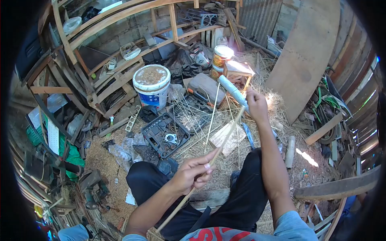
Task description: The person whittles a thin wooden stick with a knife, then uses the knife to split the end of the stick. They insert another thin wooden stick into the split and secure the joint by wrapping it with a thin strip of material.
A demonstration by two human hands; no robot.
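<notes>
My left hand [192,173] is closed round a long, thin bamboo strip [228,134], with the thumb and index finger pinching it above my lap. The strip slants from beside my left thigh up to the right. Its upper end meets a long pale blue, tube-like piece [233,90]. My right hand [256,105] is a fist at the lower end of that piece, in front of me on the right. More thin strips [212,116] lie across the floor and lean upward. A flat pale board [228,136] rests among the shavings between my knees and the tubs.
An open tool case [165,134] lies left of centre, near a closed grey case [206,89]. Behind it stands a white and blue bucket [152,86]. Paint tins [222,56] and a small wooden frame [240,69] are further back. A large board [307,56] leans at right.
</notes>
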